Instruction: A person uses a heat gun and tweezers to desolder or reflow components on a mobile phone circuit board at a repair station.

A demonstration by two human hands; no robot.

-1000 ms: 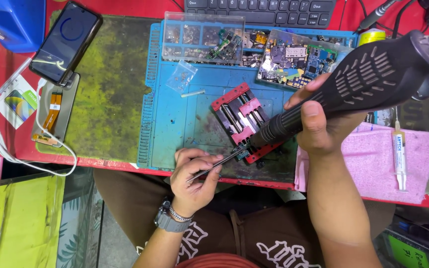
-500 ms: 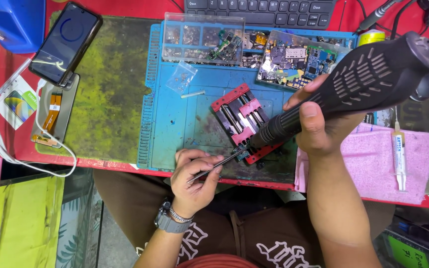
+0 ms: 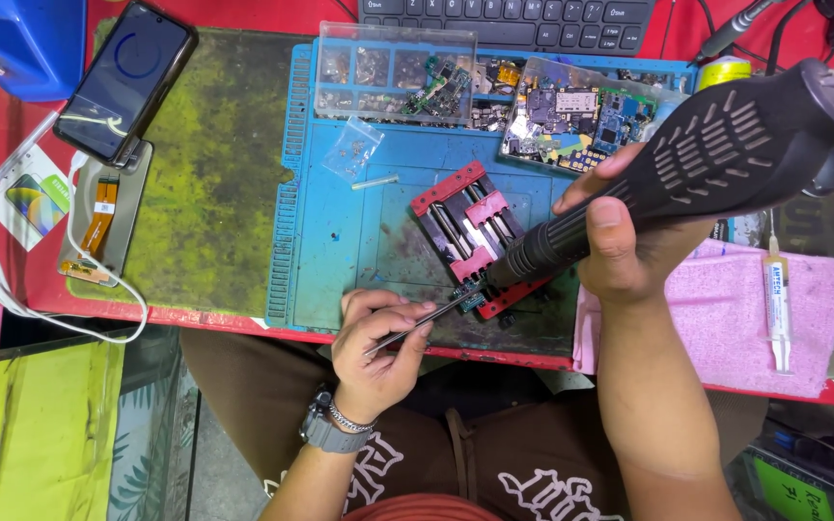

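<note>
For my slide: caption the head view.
Right hand aims hot-air gun at board; left hand holds tweezers.

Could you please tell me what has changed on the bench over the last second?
Nothing visibly changed. The right hand keeps the black hot-air handle aimed at the small board in the red holder, and the left hand still holds tweezers there.

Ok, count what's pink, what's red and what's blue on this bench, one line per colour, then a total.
Pink: 1, the pink cloth
Red: 1, the red clamp holder
Blue: 2, the blue work mat and the blue box
Total: 4
</note>
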